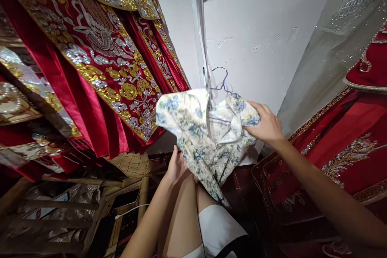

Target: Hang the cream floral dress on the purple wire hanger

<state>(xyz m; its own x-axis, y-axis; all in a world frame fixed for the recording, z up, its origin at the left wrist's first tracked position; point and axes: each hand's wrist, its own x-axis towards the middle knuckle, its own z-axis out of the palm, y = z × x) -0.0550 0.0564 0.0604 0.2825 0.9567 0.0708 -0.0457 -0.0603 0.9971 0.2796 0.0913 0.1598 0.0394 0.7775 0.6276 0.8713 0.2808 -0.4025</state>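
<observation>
A cream floral shirt (pixel 196 123) with blue and yellow-green flowers hangs in front of me on a thin purple hanger (pixel 223 84). Its pale collar gapes at the right, and the lower part tapers down over my lap. At the right shoulder of the shirt, my right hand (pixel 266 123) is closed on the fabric, thumb in front. My left hand (pixel 177 167) is under the shirt's lower left edge, just above my leg. Its thumb points up, apart from the fingers, which are partly hidden by the cloth; it appears to hold nothing.
Red garments with gold and silver embroidery (pixel 105 52) hang at the left. More red embroidered cloth (pixel 347 149) and a sheer sparkly fabric (pixel 341 36) fill the right. A metal pole (pixel 198 20) runs along the white wall. Bamboo furniture (pixel 142 197) with a white cable stands lower left.
</observation>
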